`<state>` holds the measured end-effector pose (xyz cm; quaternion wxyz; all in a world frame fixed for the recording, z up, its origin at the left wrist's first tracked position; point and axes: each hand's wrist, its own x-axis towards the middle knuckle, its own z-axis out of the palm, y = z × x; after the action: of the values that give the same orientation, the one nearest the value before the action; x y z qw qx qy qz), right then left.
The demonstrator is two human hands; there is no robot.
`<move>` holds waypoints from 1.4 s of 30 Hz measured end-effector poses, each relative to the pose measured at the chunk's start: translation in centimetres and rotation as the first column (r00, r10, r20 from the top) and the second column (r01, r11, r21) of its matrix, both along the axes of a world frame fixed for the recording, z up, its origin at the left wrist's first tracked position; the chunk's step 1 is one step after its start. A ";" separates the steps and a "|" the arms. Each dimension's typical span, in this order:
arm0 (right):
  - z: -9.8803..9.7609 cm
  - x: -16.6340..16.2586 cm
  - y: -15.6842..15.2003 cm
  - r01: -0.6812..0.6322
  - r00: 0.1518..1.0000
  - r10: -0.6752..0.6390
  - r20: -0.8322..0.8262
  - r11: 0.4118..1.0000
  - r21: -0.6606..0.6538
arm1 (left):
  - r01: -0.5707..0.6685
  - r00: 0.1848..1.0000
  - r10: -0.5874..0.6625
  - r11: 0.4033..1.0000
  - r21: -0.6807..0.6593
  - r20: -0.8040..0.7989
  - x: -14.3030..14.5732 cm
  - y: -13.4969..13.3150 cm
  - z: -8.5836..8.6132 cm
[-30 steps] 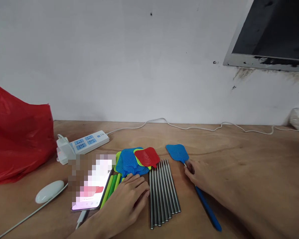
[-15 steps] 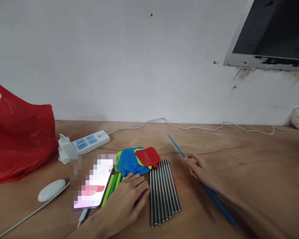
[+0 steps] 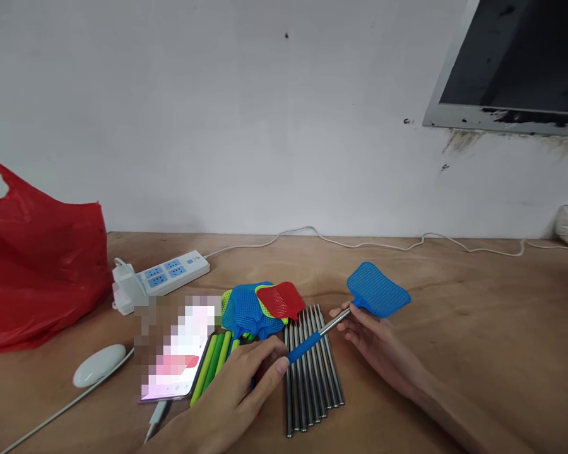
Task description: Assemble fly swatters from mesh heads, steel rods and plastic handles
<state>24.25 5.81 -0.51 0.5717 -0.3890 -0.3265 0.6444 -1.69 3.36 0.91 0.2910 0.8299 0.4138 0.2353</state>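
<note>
My right hand [image 3: 373, 337] pinches the metal shaft of a blue fly swatter [image 3: 377, 291] just below its mesh head, holding it above the table. My left hand [image 3: 239, 384] grips the swatter's blue handle [image 3: 303, 347] at its near end. Beneath the swatter lies a row of several steel rods [image 3: 310, 369]. A pile of blue, green and red swatter heads [image 3: 260, 304] sits behind my left hand. Green handles [image 3: 213, 362] lie beside the left hand.
A phone [image 3: 177, 356] with a lit screen lies left of the green handles. A white power strip [image 3: 158, 277], a white oval device [image 3: 99, 364] with a cable, and a red plastic bag [image 3: 38, 271] occupy the wooden table's left side. A white cable [image 3: 407, 243] runs along the wall.
My right hand turned the blue swatter round, so its head now points right and its handle left. My left hand left the green handles and took the swatter's blue handle.
</note>
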 end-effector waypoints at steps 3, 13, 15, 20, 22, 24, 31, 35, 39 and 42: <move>-0.4 -0.8 -0.6 -0.020 1.000 0.020 0.001 0.999 0.045 | 0.004 0.998 -0.008 0.999 -0.054 -0.066 0.2 0.0 -0.5; -1.7 -1.5 -0.9 0.011 0.994 -0.025 0.102 0.991 0.136 | 0.009 0.993 -0.015 0.998 -0.055 -0.121 0.4 -0.1 0.1; -1.7 -1.5 -0.9 -0.012 0.993 -0.003 0.118 0.992 0.127 | 0.021 0.993 -0.029 0.997 -0.071 -0.115 0.5 -0.2 0.2; -1.8 -1.7 -1.4 -0.117 0.978 0.093 0.188 0.986 0.117 | 0.047 0.988 -0.054 0.998 -0.053 -0.147 0.8 -0.5 0.2; -2.0 -1.6 -1.7 -0.154 0.962 0.118 0.248 0.979 0.130 | 0.061 0.986 -0.066 0.997 -0.036 -0.154 0.9 -0.6 0.2; -2.3 -1.4 -1.8 -0.178 0.949 0.129 0.286 0.973 0.151 | 0.077 0.983 -0.079 0.997 -0.020 -0.164 0.9 -0.7 0.3; -1.8 0.9 0.3 0.196 0.958 -0.237 0.165 0.953 0.232 | 0.053 0.985 -0.051 0.999 0.011 -0.165 0.5 -0.5 0.3; -1.1 1.5 1.3 0.300 0.949 -0.313 0.033 0.931 0.208 | 0.027 0.988 -0.035 0.998 -0.058 -0.151 0.6 -0.4 -0.1; -0.9 1.0 1.1 0.266 0.963 -0.271 0.006 0.950 0.164 | 0.008 0.986 -0.018 0.998 -0.063 -0.164 0.5 -0.3 0.0; -0.8 1.0 0.9 0.255 0.967 -0.252 -0.035 0.959 0.123 | -0.015 0.982 0.004 0.998 -0.056 -0.191 0.1 -0.2 0.2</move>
<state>25.28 6.67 -1.30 0.6761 -0.3843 -0.3088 0.5476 -1.55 3.16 1.08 0.2727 0.8378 0.4504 0.1441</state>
